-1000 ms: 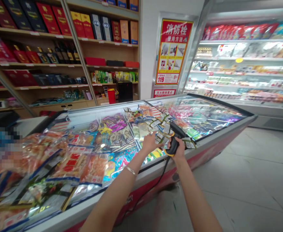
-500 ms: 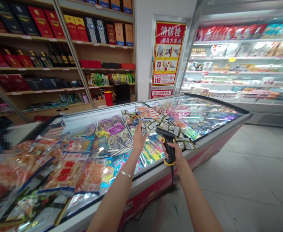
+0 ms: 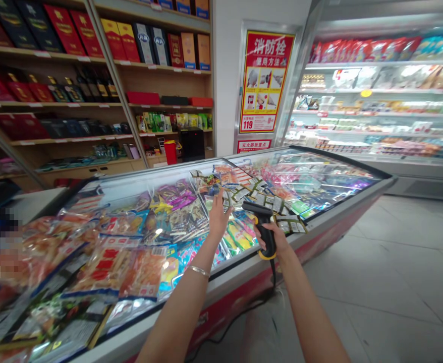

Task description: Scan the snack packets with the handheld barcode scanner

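Over the front edge of the chest freezer [image 3: 252, 290], the right hand [image 3: 277, 239] is holding a corded barcode scanner [image 3: 269, 247] by its handle, apparently so that its head is pointing toward the left hand [image 3: 218, 220]. That hand is reaching beside a green-striped packet [image 3: 226, 200]; whether its grip is pinching it, I cannot tell. Similar packets [image 3: 276, 203] are lying in overlapping rows beyond the scanner, seemingly spread to show their labels.

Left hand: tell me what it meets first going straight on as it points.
The left hand would probably meet the plastic food packets lying just ahead, though depth is unclear.
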Motion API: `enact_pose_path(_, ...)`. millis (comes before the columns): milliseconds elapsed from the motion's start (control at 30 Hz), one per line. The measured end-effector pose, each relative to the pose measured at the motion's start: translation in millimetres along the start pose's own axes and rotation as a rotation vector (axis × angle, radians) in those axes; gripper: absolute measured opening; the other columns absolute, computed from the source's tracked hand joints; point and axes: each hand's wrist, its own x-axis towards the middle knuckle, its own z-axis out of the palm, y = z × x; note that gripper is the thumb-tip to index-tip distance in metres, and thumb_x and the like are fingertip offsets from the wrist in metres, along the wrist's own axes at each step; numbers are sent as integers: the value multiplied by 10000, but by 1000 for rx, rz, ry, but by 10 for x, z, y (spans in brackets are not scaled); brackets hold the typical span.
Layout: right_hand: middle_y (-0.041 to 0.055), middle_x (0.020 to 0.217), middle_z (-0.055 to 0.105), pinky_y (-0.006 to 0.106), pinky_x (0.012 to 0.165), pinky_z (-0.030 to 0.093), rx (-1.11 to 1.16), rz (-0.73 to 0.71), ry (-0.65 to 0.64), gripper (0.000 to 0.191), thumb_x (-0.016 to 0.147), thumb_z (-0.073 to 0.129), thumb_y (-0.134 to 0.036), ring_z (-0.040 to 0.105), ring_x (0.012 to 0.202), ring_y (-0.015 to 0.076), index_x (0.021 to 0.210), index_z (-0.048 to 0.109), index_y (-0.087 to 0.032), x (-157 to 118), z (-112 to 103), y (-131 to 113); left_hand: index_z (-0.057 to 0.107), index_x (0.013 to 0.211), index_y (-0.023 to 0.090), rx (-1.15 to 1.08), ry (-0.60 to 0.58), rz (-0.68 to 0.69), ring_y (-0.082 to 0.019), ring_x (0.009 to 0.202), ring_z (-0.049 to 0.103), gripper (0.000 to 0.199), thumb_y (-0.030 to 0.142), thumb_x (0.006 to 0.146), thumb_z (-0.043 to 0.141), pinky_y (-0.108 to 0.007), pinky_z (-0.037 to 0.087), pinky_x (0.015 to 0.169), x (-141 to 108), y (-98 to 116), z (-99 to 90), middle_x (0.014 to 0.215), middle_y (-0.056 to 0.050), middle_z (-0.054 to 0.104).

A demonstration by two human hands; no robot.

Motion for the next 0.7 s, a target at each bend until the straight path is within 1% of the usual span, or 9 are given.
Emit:
enact_pose_path(133, -22, 629, 540, 194, 294, 348, -4, 28, 10, 233, 739, 581, -347, 436, 354, 83, 882, 522, -173, 5, -7, -10, 217, 1466, 282, -31, -9, -16, -274, 1174, 532, 732, 221, 825, 565, -384, 456, 905, 3, -12, 4, 1342, -126, 478)
enact_pose_path(300, -22, 630, 543, 197, 290, 352, -1, 29, 21, 232, 745, 577, -339, 436, 353, 85, 897, 532, -170, 6, -29, 3, 148, 1485, 288, -78, 0, -19, -278, 1234, 495, 781, 246, 831, 572, -383, 443, 935, 3, -36, 21, 1423, -129, 417)
enact_pose_path(400, -21, 634, 542, 198, 292, 355, 1, 38, 15, 240, 747, 571, -342, 441, 357, 87, 910, 535, -169, 12, -51, 18, 147, 1486, 280, -80, -3, -21, -285, 1251, 485, 773, 251, 839, 568, -386, 447, 931, 0, -40, 30, 1420, -137, 422)
enact_pose_path(500, -18, 629, 541, 199, 291, 350, 0, 20, 32, 227, 737, 572, -344, 433, 354, 86, 877, 532, -170, 22, -46, 8, 154, 1484, 272, -80, -7, -18, -281, 1268, 471, 763, 243, 841, 564, -376, 453, 930, 3, -9, 14, 1424, -135, 420)
enact_pose_path(600, -16, 615, 539, 199, 292, 342, -18, 0, 63, 219, 714, 585, -341, 425, 353, 86, 837, 527, -170, 33, 7, -26, 184, 1474, 259, -70, 20, -22, -268, 1225, 513, 754, 228, 830, 574, -365, 460, 932, 0, 62, -85, 1427, -128, 426)
enact_pose_path(700, -20, 604, 529, 196, 296, 336, -24, -2, 77, 224, 694, 598, -340, 422, 358, 86, 825, 527, -172, 58, 114, -23, 205, 1462, 238, -61, 138, -46, -248, 1153, 565, 772, 236, 804, 609, -347, 470, 929, -55, 116, -325, 1383, -117, 483)
